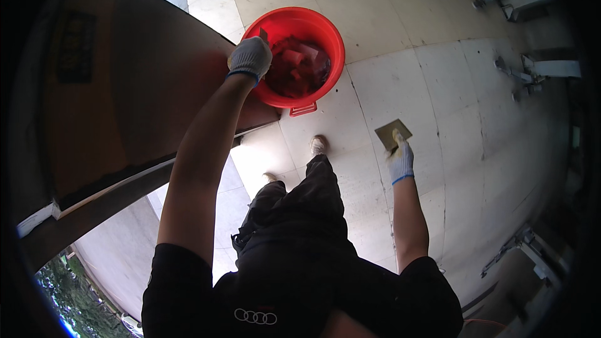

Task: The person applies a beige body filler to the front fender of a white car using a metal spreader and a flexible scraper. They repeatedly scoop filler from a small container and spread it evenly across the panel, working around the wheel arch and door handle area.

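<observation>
A flat, square, olive-brown plate (386, 135) is to the right of the round red plastic tub (338, 44) and nearer the person than it. The right hand (400, 156), in a whitish knitted glove with a blue cuff, pinches the plate, thumb laid over its face. The left hand (250, 57), gloved alike, is at the tub's left rim, closed around a small brownish flat piece (263, 35) whose corner juts up over the opening. Inside the tub lie dark, wet-looking contents (293, 66) with reddish patches; what they are I cannot tell. A red slotted grip (303, 110) sticks out from the tub's near side. Just left of the tub stands a large dark-brown panel (169, 62). On its near side are the person's pale shoes (318, 145), and well to its right, grey metal supports (529, 1) stand on the pale tiled floor (388, 81)
</observation>
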